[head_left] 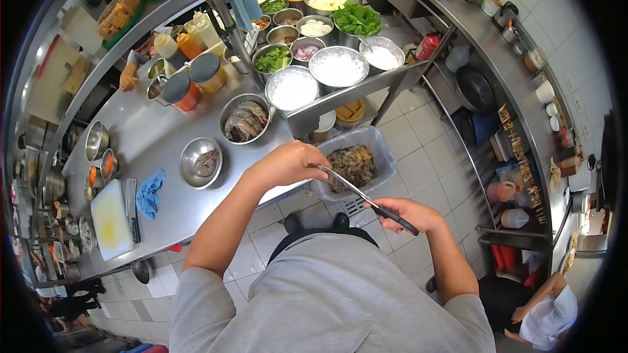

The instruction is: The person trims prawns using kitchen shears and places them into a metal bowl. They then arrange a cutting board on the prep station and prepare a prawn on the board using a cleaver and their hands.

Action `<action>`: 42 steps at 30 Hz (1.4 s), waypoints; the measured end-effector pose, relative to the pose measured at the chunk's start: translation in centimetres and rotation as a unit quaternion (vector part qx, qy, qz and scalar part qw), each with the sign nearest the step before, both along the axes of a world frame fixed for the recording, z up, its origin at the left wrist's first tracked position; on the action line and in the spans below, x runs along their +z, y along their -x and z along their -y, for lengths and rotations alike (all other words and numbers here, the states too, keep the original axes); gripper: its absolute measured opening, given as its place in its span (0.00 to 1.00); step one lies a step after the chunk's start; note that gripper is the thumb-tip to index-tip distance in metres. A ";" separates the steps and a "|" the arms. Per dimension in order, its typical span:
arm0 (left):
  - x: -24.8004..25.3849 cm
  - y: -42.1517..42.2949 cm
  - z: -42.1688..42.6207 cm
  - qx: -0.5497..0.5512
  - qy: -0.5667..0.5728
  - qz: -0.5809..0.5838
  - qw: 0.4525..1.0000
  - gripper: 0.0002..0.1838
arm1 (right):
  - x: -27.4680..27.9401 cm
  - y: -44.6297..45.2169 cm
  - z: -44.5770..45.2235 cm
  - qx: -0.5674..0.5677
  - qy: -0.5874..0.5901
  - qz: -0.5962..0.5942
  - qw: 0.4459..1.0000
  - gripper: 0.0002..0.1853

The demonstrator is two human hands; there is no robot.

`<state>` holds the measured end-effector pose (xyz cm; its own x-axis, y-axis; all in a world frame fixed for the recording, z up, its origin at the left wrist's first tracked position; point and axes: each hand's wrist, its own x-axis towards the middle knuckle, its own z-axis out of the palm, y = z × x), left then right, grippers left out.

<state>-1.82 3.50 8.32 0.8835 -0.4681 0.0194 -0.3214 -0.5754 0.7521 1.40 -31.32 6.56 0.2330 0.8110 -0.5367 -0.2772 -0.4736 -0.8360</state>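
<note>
Above a lined bin (386, 180) of brown scraps, my right hand (407, 214) is closed round the black handle of a long metal tool (353, 188). The tool slants up to my left hand (292, 165), whose fingers are pinched at its far end; whether they also hold something small there is hidden. Left of my left hand, a steel bowl (189, 176) on the counter holds a small amount of shrimp (206, 163). A larger steel bowl (227, 108) behind it is full of whole shrimp (245, 121).
A cutting board (110, 222), a knife (131, 204) and a blue cloth (150, 194) lie on the left counter. Bowls of white powder (338, 67) and vegetables stand ahead. Another person's hand (128, 80) is beyond the counter; a person in white (549, 310) is at lower right.
</note>
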 end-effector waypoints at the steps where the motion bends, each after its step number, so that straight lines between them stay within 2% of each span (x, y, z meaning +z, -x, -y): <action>1: -0.3 -0.1 0.0 0.000 -0.010 0.003 1.000 0.14 | -0.1 0.0 0.0 -0.005 0.006 -0.013 1.000 0.31; 17: -1.3 -0.5 0.0 0.004 -0.049 -0.018 0.999 0.13 | -0.4 0.0 0.1 -0.070 0.031 -0.015 0.997 0.30; 20: -2.7 -0.7 -0.5 0.027 -0.007 -0.030 0.999 0.12 | -0.9 -0.3 0.5 -0.091 0.005 -0.039 0.995 0.31; 21: -2.9 -0.7 -0.7 0.025 -0.007 -0.030 0.999 0.12 | -1.1 -0.3 0.4 -0.127 -0.038 -0.024 0.991 0.31; 22: -3.0 -0.6 -0.6 0.047 0.061 -0.080 0.994 0.11 | -1.1 -0.2 0.4 -0.166 -0.082 -0.009 0.983 0.31; 23: -3.1 -0.7 -0.6 0.066 0.128 -0.130 0.981 0.10 | -0.8 -0.6 0.4 -0.164 -0.052 0.021 0.985 0.31; 24: -3.3 -0.7 -0.6 0.060 0.127 -0.131 0.981 0.10 | -0.9 -0.3 -0.3 -0.170 -0.052 0.022 0.984 0.31; 26: -3.8 -0.5 -0.7 0.110 0.236 -0.212 0.942 0.10 | -2.2 0.2 -2.1 -0.238 -0.131 0.104 0.957 0.31; 27: -4.7 -0.3 -0.6 0.106 0.234 -0.213 0.943 0.10 | -3.8 0.0 -2.6 -0.230 -0.167 0.097 0.954 0.31; 29: -7.3 0.2 -0.3 0.099 0.436 -0.265 0.854 0.11 | -4.9 0.2 -4.6 -0.249 -0.193 0.089 0.945 0.31; 30: -8.0 0.3 -0.1 0.098 0.435 -0.267 0.854 0.11 | -5.4 0.4 -5.7 -0.263 -0.218 0.082 0.936 0.32; 32: -9.1 0.4 0.5 0.055 0.570 -0.303 0.762 0.13 | -5.6 0.7 -7.2 -0.266 -0.233 0.082 0.932 0.33; 39: -11.3 1.1 0.9 0.098 0.603 -0.317 0.726 0.12 | -6.2 0.9 -9.7 -0.266 -0.190 0.090 0.941 0.33; 42: -10.9 1.3 1.4 0.143 0.595 -0.318 0.724 0.12 | -7.4 1.5 -10.4 -0.280 -0.177 0.143 0.933 0.33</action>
